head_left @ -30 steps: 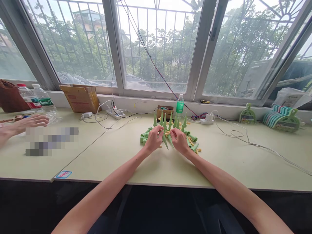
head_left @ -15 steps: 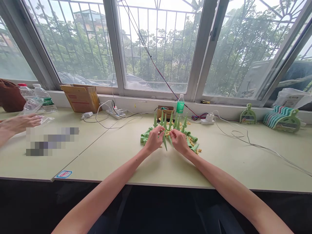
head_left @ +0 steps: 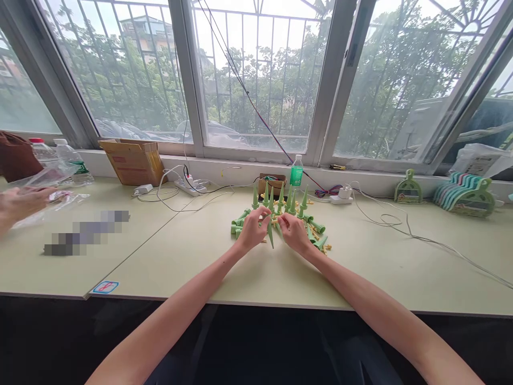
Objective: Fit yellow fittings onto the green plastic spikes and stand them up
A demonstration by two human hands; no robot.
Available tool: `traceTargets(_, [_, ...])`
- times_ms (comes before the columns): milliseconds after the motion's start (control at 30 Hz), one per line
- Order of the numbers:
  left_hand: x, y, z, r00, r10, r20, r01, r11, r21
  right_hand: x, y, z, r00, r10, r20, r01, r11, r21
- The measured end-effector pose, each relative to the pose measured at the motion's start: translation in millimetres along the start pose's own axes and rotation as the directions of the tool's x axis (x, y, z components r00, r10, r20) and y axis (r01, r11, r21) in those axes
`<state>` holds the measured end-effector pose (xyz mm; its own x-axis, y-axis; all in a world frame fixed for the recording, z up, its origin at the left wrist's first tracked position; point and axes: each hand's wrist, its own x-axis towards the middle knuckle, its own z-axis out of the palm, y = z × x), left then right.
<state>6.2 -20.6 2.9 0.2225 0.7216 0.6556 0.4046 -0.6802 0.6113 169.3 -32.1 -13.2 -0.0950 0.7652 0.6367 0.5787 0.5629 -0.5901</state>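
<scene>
My left hand [head_left: 254,230] is closed in a pinch on a green plastic spike [head_left: 270,235], whose pointed end hangs down toward the table. Close beside it, my right hand [head_left: 294,231] has its fingertips pressed together on what looks like a small yellow part [head_left: 274,221]. The two hands are slightly apart. Behind them several green spikes [head_left: 288,199] stand point up. More green spike pieces [head_left: 239,220] lie to the left, and others [head_left: 318,227] lie to the right among small yellow parts [head_left: 327,247].
A small cardboard box [head_left: 264,184] and a green-labelled bottle [head_left: 296,172] stand behind the pile. White cables [head_left: 404,227] run across the right side, near small dustpans [head_left: 465,199]. On the left are a carton [head_left: 134,163], a power strip [head_left: 190,184] and another person's hand [head_left: 30,200] handling clear plastic bags.
My hands have barely moved, and the green spike's tip has shifted very slightly. At the left, the other person's hand has drawn back leftward with the clear plastic.
</scene>
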Motion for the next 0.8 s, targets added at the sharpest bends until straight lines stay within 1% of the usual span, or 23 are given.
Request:
traceTargets(333, [2.0,-0.8,-0.8,1.0,0.014,0.003,-0.014,0.997,0.076,-0.2,-0.3,-0.2,1.0,0.014,-0.001,-0.014,1.0,-0.013])
traceTargets(633, [1.2,6.1,-6.0,0.991,0.131,-0.016,-0.126,0.976,0.176,-0.4,-0.3,-0.2,0.999,0.043,-0.007,-0.043,0.999,-0.003])
traceTargets(733, [1.9,5.1,-5.5,0.99,0.14,-0.006,-0.137,0.975,0.174,-0.6,-0.7,-0.9,0.999,0.046,-0.008,-0.046,0.999,-0.006])
traceTargets(800, [2.4,4.5,-5.1,0.992,0.125,0.011,-0.126,0.982,0.141,-0.6,-0.8,-1.2,0.999,0.049,-0.01,-0.049,0.999,-0.011])
